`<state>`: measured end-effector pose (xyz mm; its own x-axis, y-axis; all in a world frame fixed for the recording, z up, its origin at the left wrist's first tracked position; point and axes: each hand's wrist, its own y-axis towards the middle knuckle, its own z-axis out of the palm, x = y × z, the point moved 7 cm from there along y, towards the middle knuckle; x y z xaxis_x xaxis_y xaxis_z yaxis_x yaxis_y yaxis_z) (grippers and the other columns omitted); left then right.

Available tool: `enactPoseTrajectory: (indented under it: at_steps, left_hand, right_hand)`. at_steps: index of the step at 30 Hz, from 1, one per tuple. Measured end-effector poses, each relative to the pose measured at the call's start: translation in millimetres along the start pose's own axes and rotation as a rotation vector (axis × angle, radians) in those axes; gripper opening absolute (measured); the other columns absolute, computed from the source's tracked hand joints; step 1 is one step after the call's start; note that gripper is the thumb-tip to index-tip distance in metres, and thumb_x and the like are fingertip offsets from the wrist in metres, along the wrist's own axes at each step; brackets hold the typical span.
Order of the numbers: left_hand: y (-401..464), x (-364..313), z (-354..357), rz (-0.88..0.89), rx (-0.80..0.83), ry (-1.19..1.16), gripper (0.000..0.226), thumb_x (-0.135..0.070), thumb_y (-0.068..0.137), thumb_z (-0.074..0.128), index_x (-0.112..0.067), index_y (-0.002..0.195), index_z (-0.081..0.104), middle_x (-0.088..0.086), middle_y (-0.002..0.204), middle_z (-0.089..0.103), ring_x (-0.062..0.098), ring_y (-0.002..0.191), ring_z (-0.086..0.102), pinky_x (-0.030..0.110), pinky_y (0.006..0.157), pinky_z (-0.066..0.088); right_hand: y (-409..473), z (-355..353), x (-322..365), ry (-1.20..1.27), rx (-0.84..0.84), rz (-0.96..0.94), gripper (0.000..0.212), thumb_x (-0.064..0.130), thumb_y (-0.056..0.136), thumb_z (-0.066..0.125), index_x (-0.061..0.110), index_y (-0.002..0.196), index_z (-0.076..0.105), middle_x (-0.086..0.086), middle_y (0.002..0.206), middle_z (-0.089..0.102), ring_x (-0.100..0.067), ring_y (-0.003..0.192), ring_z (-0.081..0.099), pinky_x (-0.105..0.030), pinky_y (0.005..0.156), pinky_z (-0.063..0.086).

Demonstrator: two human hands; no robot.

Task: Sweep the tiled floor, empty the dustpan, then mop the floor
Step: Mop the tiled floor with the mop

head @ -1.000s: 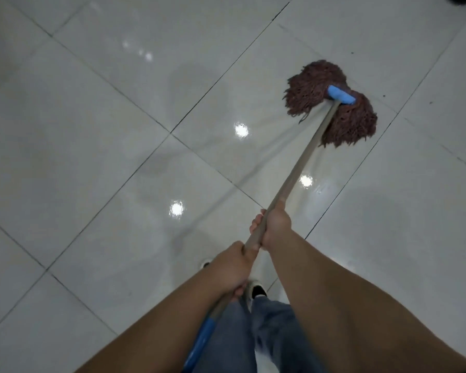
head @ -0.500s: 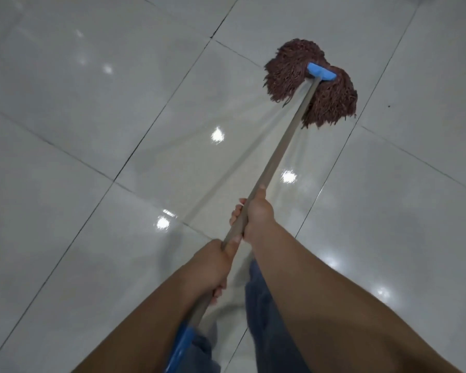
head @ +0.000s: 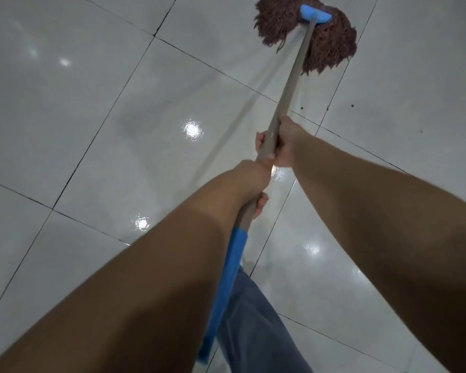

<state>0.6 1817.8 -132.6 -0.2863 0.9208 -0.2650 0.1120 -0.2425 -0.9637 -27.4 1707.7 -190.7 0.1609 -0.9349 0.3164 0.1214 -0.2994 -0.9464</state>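
Note:
A mop with a brown string head [head: 323, 41] and a blue clamp [head: 314, 14] lies flat on the glossy white tiled floor [head: 92, 103] near the top edge of the view. Its grey handle [head: 293, 79] runs down towards me and ends in a blue grip [head: 223, 294]. My right hand [head: 283, 142] is closed around the handle higher up. My left hand [head: 249, 184] holds the handle just below it, above the blue grip. Both bare forearms reach out from the bottom of the frame.
Dark grout lines cross the wet, shiny tiles, and ceiling lights reflect in them. A few small dark specks [head: 301, 107] lie on the floor right of the handle. My leg in blue jeans [head: 253, 327] stands under the handle at the bottom.
The mop head has slid farther away and to the right, up to the top edge of the view. My arms have stretched out with it, and more of the blue grip shows.

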Motion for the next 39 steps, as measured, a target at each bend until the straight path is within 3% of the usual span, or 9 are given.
enactPoseTrajectory:
  at_steps: [3, 6, 11, 15, 19, 23, 27, 32, 39]
  left_hand:
    - [-9.3, 47.5, 5.5, 0.004, 0.049, 0.001, 0.044, -0.053, 0.093, 0.034, -0.014, 0.075, 0.04, 0.003, 0.039, 0.042, 0.01, 0.018, 0.033, 0.016, 0.034, 0.039]
    - [-29.8, 108.9, 1.7, 0.022, 0.107, 0.03, 0.042, -0.058, 0.091, 0.035, -0.018, 0.079, 0.042, 0.003, 0.049, 0.044, 0.007, 0.021, 0.037, 0.015, 0.034, 0.038]
    - [-77.5, 223.5, -17.6, 0.01, 0.132, 0.07, 0.042, -0.06, 0.091, 0.035, -0.021, 0.082, 0.044, -0.005, 0.031, 0.043, 0.008, 0.024, 0.038, 0.014, 0.035, 0.038]
    - [-126.3, 359.5, -23.1, -0.017, 0.136, 0.102, 0.044, -0.064, 0.089, 0.036, -0.02, 0.089, 0.042, -0.003, 0.041, 0.046, 0.007, 0.027, 0.039, 0.015, 0.036, 0.038]
    - [-191.4, 540.6, -25.2, -0.084, 0.118, 0.12, 0.043, -0.063, 0.088, 0.037, -0.021, 0.083, 0.041, -0.002, 0.041, 0.043, 0.01, 0.03, 0.04, 0.019, 0.038, 0.039]
    - [-286.2, 728.2, -25.2, -0.318, 0.07, 0.034, 0.053, -0.065, 0.084, 0.043, -0.013, 0.073, 0.042, 0.0, 0.039, 0.042, 0.017, 0.032, 0.04, 0.019, 0.04, 0.038]
    - [-385.0, 844.6, -15.2, -0.526, 0.003, 0.024, 0.062, -0.075, 0.074, 0.042, -0.016, 0.06, 0.04, 0.003, 0.04, 0.045, 0.018, 0.032, 0.041, 0.017, 0.037, 0.036]
    - [-412.6, 857.9, -9.1, -0.505, -0.087, 0.11, 0.069, -0.083, 0.067, 0.037, -0.015, 0.063, 0.049, 0.001, 0.043, 0.049, 0.016, 0.033, 0.042, 0.019, 0.036, 0.037]
    - [-327.4, 721.5, -16.0, -0.429, -0.102, 0.193, 0.07, -0.082, 0.067, 0.037, -0.013, 0.066, 0.05, 0.004, 0.043, 0.048, 0.018, 0.03, 0.042, 0.02, 0.039, 0.04]
  right_hand:
    - [-1.8, -9.4, -34.6, 0.04, 0.013, 0.009, 0.049, 0.052, 0.094, 0.039, 0.005, 0.082, 0.046, -0.012, 0.057, 0.054, -0.018, 0.049, 0.051, -0.02, 0.041, 0.05]
    - [-11.6, -19.9, -67.3, 0.145, 0.044, -0.011, 0.055, 0.056, 0.093, 0.037, 0.002, 0.099, 0.047, -0.016, 0.069, 0.055, -0.023, 0.055, 0.055, -0.025, 0.047, 0.055]
    - [-48.3, -14.6, -171.1, -0.068, 0.004, 0.036, 0.046, 0.05, 0.095, 0.039, 0.008, 0.078, 0.04, -0.004, 0.064, 0.041, -0.014, 0.037, 0.044, -0.015, 0.038, 0.043]
    - [-105.8, -17.3, -306.0, -0.032, -0.018, 0.055, 0.047, 0.052, 0.096, 0.034, 0.011, 0.074, 0.036, -0.001, 0.06, 0.033, -0.009, 0.019, 0.034, -0.009, 0.034, 0.035]
    - [-179.9, -41.8, -481.9, -0.044, -0.025, 0.163, 0.043, 0.05, 0.097, 0.033, 0.013, 0.075, 0.039, -0.001, 0.062, 0.034, -0.011, 0.04, 0.034, -0.01, 0.035, 0.034]
    - [-276.3, -69.6, -657.6, -0.114, -0.008, 0.335, 0.041, 0.047, 0.097, 0.037, 0.01, 0.08, 0.04, -0.005, 0.065, 0.04, -0.016, 0.048, 0.04, -0.024, 0.047, 0.04]
    - [-367.3, -96.2, -771.5, -0.196, 0.04, 0.519, 0.045, 0.048, 0.097, 0.035, 0.008, 0.077, 0.039, -0.013, 0.074, 0.045, -0.024, 0.055, 0.05, -0.034, 0.054, 0.048]
    - [-393.1, -106.4, -791.3, -0.202, 0.037, 0.58, 0.047, 0.05, 0.097, 0.032, 0.007, 0.079, 0.039, -0.014, 0.077, 0.047, -0.025, 0.058, 0.051, -0.039, 0.069, 0.05]
    - [-307.1, -93.2, -665.1, -0.091, 0.046, 0.43, 0.05, 0.053, 0.096, 0.031, 0.007, 0.078, 0.04, -0.012, 0.07, 0.048, -0.023, 0.052, 0.051, -0.031, 0.049, 0.051]
